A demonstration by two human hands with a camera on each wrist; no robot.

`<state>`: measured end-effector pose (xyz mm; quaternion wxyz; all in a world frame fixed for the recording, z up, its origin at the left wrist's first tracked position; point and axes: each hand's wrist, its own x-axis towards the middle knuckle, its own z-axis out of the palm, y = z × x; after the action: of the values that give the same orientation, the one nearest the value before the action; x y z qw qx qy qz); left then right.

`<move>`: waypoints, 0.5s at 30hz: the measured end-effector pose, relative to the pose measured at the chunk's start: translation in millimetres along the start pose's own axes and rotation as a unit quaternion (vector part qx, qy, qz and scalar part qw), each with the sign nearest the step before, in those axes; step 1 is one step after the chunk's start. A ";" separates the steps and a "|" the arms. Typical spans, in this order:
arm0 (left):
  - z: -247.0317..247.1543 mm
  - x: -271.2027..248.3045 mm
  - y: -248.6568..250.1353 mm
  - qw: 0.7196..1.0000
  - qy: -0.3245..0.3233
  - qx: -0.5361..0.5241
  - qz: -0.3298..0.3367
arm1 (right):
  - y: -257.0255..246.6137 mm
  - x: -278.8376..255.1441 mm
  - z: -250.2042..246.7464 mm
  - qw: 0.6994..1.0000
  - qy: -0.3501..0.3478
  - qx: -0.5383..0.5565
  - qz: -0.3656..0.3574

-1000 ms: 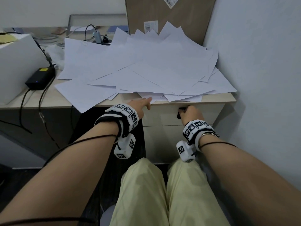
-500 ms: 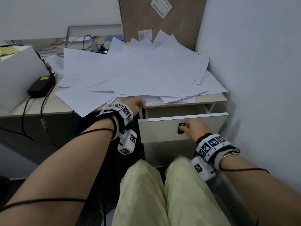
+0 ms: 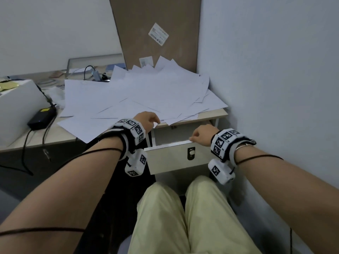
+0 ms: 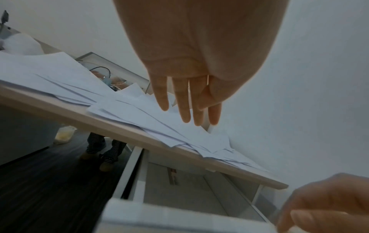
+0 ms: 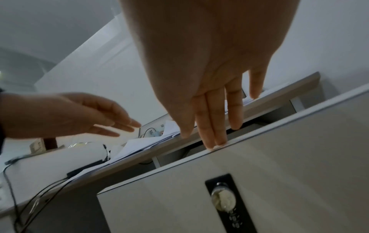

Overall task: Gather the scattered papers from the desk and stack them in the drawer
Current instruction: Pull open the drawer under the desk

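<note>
Several white papers (image 3: 146,94) lie scattered and overlapping on the desk (image 3: 212,114), some hanging over its front edge. Below them the white drawer (image 3: 176,156) is pulled out, and a dark handle plate (image 3: 191,153) shows on its front. My left hand (image 3: 153,121) hovers at the desk's front edge, its straight fingers (image 4: 185,113) just over the papers (image 4: 159,123). My right hand (image 3: 194,137) touches the top edge of the drawer front, fingertips (image 5: 211,144) straight on it. The drawer's inside (image 4: 189,193) looks mostly bare.
A black power adapter (image 3: 42,117) with cables and a white box (image 3: 16,107) sit at the desk's left. A cardboard panel (image 3: 156,33) leans at the back. The wall (image 3: 275,88) stands close on the right. My knees (image 3: 183,208) are just below the drawer.
The drawer has slid out toward me. My right hand has let go of the handle and moved up to the drawer front's top edge. My left hand has lifted over the papers.
</note>
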<state>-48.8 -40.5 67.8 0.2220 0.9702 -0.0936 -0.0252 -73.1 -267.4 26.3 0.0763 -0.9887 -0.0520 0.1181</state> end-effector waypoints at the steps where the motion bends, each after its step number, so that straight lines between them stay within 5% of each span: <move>1: -0.3 -0.9 5.0 1.000 0.004 -0.004 0.006 | 0.7 -6.8 -0.1 1.000 -0.009 0.006 -0.008; 10: 15.2 -3.1 23.0 0.998 0.027 -0.035 0.054 | 6.7 -84.6 10.5 0.985 -0.150 0.080 -0.036; 15: 24.2 2.2 17.3 0.997 0.041 -0.022 0.054 | 7.5 -97.0 13.4 0.989 -0.123 0.070 -0.047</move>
<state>-51.8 -66.5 53.5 0.2481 0.9588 -0.1365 0.0243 -169.4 -284.7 34.1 0.1437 -0.9554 -0.0993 0.2381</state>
